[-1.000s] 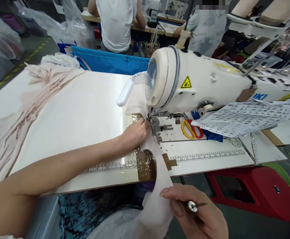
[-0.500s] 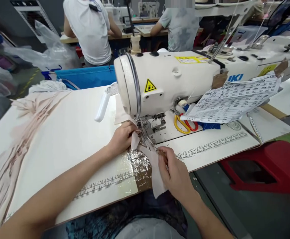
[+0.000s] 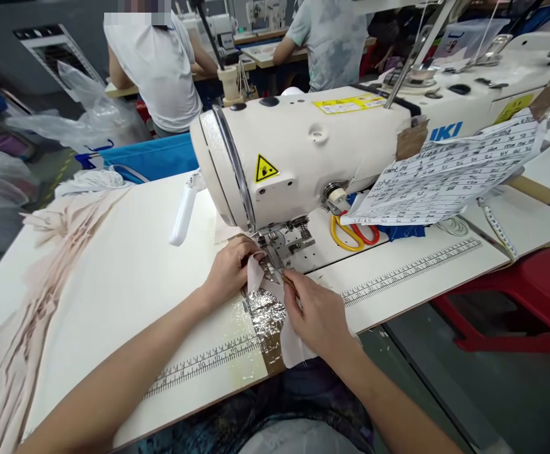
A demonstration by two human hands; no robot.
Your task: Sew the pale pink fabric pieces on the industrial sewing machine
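My left hand [image 3: 227, 270] lies beside the presser foot of the white sewing machine [image 3: 293, 139], its fingers closed on the edge of a pale pink fabric strip [image 3: 294, 348]. The strip runs from the needle area down toward the table's front edge, passing partly under my right hand [image 3: 319, 312]. That hand is closed around slim metal tweezers [image 3: 278, 270], whose tips point at the fabric near the foot. My fingers hide most of the tweezers' body, and the exact tip contact is too small to tell.
Yellow-and-red-handled scissors [image 3: 348, 233] lie right of the needle area, below a handwritten paper sheet [image 3: 449, 170]. Gathered pink fabric [image 3: 43, 284] covers the table's left side. A red stool [image 3: 520, 302] stands at the right. Two people sit at machines beyond.
My right hand has moved up and left, bringing the tweezers closer to the presser foot. My left hand still pinches the fabric there. The camera view has shifted slightly.
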